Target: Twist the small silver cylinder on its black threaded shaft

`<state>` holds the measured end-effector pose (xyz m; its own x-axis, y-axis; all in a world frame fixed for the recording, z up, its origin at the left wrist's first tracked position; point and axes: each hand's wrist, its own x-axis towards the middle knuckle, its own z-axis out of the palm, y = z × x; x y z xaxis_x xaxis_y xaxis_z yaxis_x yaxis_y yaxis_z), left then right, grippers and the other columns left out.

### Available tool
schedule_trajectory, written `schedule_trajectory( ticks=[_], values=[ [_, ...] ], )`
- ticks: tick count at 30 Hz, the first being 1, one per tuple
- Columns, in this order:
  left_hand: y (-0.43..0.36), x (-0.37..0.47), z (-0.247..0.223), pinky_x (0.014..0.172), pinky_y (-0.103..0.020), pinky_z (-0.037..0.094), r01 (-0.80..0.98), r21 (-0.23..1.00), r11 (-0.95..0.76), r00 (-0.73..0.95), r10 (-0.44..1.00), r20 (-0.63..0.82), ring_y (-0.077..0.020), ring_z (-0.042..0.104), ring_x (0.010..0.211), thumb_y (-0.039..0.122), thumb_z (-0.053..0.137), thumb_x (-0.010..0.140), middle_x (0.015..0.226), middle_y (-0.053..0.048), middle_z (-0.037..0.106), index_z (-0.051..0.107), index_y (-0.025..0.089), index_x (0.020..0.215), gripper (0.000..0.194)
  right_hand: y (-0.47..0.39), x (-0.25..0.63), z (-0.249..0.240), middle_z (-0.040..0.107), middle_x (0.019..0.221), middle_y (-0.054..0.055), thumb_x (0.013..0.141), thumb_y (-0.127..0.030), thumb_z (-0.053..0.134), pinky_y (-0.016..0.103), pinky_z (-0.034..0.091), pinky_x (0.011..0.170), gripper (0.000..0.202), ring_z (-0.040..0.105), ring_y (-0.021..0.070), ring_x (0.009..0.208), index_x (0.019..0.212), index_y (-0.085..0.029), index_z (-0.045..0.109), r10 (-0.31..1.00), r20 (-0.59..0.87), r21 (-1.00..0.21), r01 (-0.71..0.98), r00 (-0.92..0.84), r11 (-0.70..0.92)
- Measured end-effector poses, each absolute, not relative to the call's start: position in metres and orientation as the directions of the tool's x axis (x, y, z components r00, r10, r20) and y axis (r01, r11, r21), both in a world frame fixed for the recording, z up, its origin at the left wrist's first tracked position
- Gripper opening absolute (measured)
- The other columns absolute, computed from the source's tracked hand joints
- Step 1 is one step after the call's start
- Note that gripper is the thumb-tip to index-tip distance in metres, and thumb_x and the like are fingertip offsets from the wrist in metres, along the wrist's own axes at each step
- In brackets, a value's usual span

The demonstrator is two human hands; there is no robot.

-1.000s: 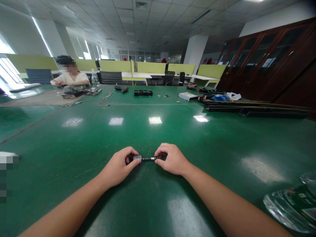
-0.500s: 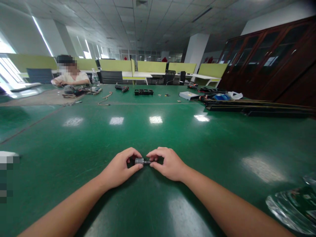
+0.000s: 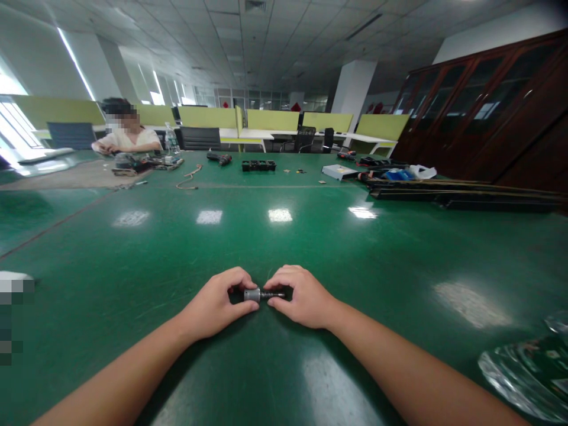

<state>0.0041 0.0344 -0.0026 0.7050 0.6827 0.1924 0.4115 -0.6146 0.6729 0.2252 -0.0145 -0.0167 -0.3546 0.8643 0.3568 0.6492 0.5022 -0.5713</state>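
A small grey metal cylinder with a thin, ribbed dark shaft (image 3: 252, 294) lies level between my two hands, low over the green table. My left hand (image 3: 215, 305) is closed in a pinch on the thick cylinder end, thumb on the near side and fingers on the far side. From the other side, my right hand (image 3: 308, 299) pinches the ribbed shaft between thumb and fingertips. The shaft's dark tip runs on into the hollow of the right hand. Whether the part rests on the tabletop I cannot tell.
Near the right edge lies a clear plastic bottle (image 3: 523, 378). Long black bars (image 3: 444, 192) lie at the back right, beside a grey box (image 3: 339, 172). A black part (image 3: 258, 166) and a power drill (image 3: 219, 158) lie farther back. Another person (image 3: 128, 139) sits at the far left.
More of the shaft shows now, its dark tip visible inside my right hand. The cylinder has shifted slightly right and towards me. Both hands have stayed almost in place.
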Motion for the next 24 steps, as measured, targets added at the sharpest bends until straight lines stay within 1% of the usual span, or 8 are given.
schedule_trajectory(
  ticks=[8, 14, 19, 24],
  values=[
    [0.0329, 0.0039, -0.0016, 0.075, -0.028, 0.045, 0.384, 0.675, -0.630, 0.734, 0.652, 0.191, -0.0180, 0.060, 0.083, 0.032, 0.072, 0.081, 0.089, -0.002, 0.065, 0.063, 0.018, 0.088, 0.018, -0.0146, 0.2251, -0.0194, 0.072, 0.085, 0.001, 0.078, -0.018, 0.073, 0.033, 0.041, 0.082, 0.014, 0.062, 0.0173, 0.083, 0.091, -0.022, 0.072, 0.853, 0.354, -0.539, 0.661, -0.383, 0.521],
    [0.0308, 0.0055, 0.0000, 0.076, -0.028, 0.047, 0.400, 0.689, -0.604, 0.731, 0.664, 0.157, -0.0180, 0.062, 0.083, 0.033, 0.061, 0.089, 0.091, -0.002, 0.068, 0.067, 0.020, 0.098, 0.016, -0.0139, 0.2238, -0.0191, 0.071, 0.083, 0.001, 0.079, -0.018, 0.072, 0.032, 0.041, 0.082, 0.012, 0.061, 0.0166, 0.082, 0.091, -0.021, 0.072, 0.851, 0.352, -0.537, 0.661, -0.389, 0.524],
    [0.0298, 0.0060, 0.0009, 0.075, -0.028, 0.047, 0.421, 0.685, -0.594, 0.719, 0.679, 0.148, -0.0184, 0.062, 0.083, 0.030, 0.064, 0.086, 0.090, -0.002, 0.069, 0.067, 0.020, 0.097, 0.015, -0.0148, 0.2241, -0.0190, 0.071, 0.083, 0.001, 0.080, -0.020, 0.072, 0.032, 0.040, 0.081, 0.012, 0.062, 0.0168, 0.081, 0.091, -0.022, 0.072, 0.849, 0.353, -0.528, 0.666, -0.393, 0.528],
    [0.0291, 0.0069, 0.0031, 0.076, -0.029, 0.048, 0.434, 0.680, -0.591, 0.715, 0.685, 0.139, -0.0189, 0.062, 0.084, 0.029, 0.065, 0.083, 0.092, -0.002, 0.069, 0.065, 0.020, 0.100, 0.019, -0.0148, 0.2246, -0.0197, 0.072, 0.083, 0.002, 0.080, -0.023, 0.072, 0.033, 0.040, 0.082, 0.012, 0.063, 0.0174, 0.082, 0.092, -0.022, 0.073, 0.839, 0.353, -0.506, 0.670, -0.415, 0.544]
  ],
)
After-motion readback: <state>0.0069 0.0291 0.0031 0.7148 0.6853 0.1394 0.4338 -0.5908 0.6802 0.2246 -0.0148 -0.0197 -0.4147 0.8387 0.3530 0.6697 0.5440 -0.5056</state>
